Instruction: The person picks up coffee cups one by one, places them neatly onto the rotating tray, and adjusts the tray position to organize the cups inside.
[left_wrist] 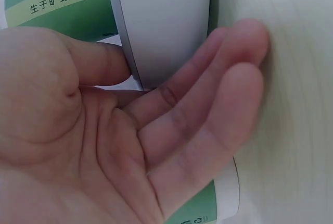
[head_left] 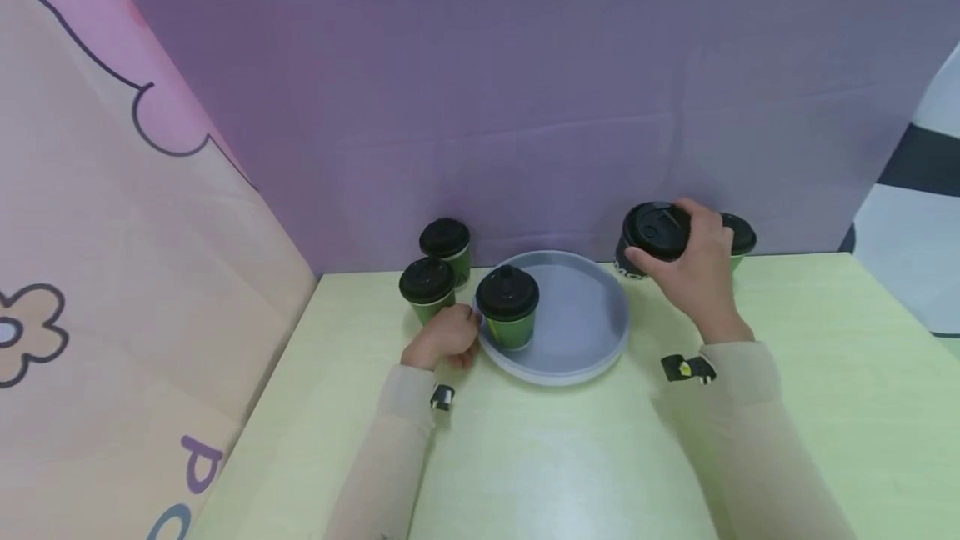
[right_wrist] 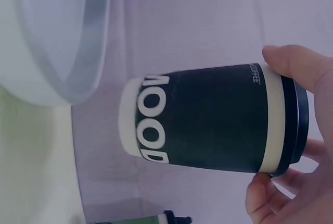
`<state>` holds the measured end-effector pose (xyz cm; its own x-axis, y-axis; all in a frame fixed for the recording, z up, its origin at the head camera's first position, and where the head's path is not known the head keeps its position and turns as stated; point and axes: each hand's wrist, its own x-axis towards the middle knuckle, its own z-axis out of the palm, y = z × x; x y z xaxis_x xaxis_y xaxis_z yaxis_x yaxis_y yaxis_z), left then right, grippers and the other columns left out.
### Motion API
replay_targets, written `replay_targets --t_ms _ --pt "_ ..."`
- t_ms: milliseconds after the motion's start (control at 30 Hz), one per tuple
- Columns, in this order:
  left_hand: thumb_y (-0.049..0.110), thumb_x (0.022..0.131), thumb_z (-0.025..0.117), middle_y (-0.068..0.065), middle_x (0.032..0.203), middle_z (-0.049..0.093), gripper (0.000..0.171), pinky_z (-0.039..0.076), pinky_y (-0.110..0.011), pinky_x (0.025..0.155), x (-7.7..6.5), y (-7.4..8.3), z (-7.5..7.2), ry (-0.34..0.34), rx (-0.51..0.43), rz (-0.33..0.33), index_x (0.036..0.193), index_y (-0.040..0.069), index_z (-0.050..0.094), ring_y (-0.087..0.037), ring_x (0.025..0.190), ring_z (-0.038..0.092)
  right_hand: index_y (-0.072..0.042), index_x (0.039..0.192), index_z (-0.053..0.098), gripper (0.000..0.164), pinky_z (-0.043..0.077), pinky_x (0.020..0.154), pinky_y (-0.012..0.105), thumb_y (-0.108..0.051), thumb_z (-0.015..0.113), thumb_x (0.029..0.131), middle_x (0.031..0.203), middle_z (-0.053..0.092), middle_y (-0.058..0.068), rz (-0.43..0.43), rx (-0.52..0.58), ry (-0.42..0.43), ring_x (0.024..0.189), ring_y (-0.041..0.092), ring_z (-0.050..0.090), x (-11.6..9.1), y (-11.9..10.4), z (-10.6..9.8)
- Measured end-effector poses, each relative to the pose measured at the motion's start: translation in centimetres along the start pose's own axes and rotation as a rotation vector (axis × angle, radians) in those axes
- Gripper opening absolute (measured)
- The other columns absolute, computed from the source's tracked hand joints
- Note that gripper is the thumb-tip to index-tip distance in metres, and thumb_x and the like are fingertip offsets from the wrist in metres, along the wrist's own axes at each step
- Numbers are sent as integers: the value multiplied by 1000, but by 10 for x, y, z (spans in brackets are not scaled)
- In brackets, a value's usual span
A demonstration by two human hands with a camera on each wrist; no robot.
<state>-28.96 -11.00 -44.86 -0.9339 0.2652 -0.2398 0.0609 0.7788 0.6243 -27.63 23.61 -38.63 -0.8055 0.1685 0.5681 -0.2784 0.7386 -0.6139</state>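
In our head view, we see the left hand [head_left: 446, 336] at the near-left edge of the plate [head_left: 581, 315], its fingers hardly spread, while the right hand [head_left: 697, 273] is bent round a dark cup [right_wrist: 208, 117], open only as wide as the black lid [head_left: 658, 230]. Our left wrist view adds what the head view hides: the thumb lies against the inner side of the plate's rim and the loosely bent fingers run along its outside, so the edge is pinched between them. Our right wrist view shows thumb and fingertips gripping that cup near its lid, its white base clear of the table [head_left: 562, 457], with big white letters that we cannot read from above. Only the head view gives us the whole layout: one green cup [head_left: 512, 330] upright on the plate's left part, two more cups [head_left: 429, 290] left of it, and another cup [head_left: 741, 233] partly behind the right hand.
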Motion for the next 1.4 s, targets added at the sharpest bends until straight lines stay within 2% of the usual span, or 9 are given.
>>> replay_targets --t_ms 133,367,600,767,967,1133,1400 --pt "26 111 34 -16 73 72 40 57 -36 57 0 -1 0 2 -28 16 95 3 63 -26 55 67 -7 157 34 97 33 100 66 -29 88 80 152 41 29 23 1 -82 126 52 38 0 -7 -6" --pt "22 111 35 -14 81 73 34 58 -36 58 1 -2 0 -8 -84 29 106 1 61 -25 59 70 -13 163 23 103 37 98 72 -44 83 84 153 34 30 82 -34 -213 129 50 34 0 -17 -10" --pt "19 109 38 -17 85 73 29 59 -38 61 -1 0 -2 -60 -139 38 112 -1 59 -27 64 71 -11 162 24 103 36 99 74 -46 82 84 152 32 30 52 -31 -260 134 51 33 -3 -21 -9" --pt "18 108 40 -14 85 73 27 59 -37 61 1 1 -5 -67 -135 44 114 -1 59 -26 64 71 -8 162 25 105 37 101 73 -47 83 83 151 32 31 26 -42 -293 135 51 35 -9 -23 -6" --pt "17 107 40 -14 84 74 27 59 -37 63 2 0 -5 -94 -116 48 111 0 60 -26 65 72 -4 156 34 100 42 98 68 -45 85 81 142 38 28 7 -22 -304 124 47 46 -18 -26 -4" --pt "16 107 40 -15 85 74 26 59 -38 63 1 1 -5 -104 -119 55 110 -1 60 -27 65 72 -1 151 40 95 45 95 66 -46 86 80 138 39 27 -7 -25 -328 120 45 48 -22 -29 -3" --pt "16 106 41 -14 86 74 25 59 -36 62 -1 3 -8 -101 -125 55 112 0 60 -25 64 71 -3 150 41 95 47 92 65 -50 85 80 140 40 26 -27 -47 -371 115 46 52 -22 -36 -4"
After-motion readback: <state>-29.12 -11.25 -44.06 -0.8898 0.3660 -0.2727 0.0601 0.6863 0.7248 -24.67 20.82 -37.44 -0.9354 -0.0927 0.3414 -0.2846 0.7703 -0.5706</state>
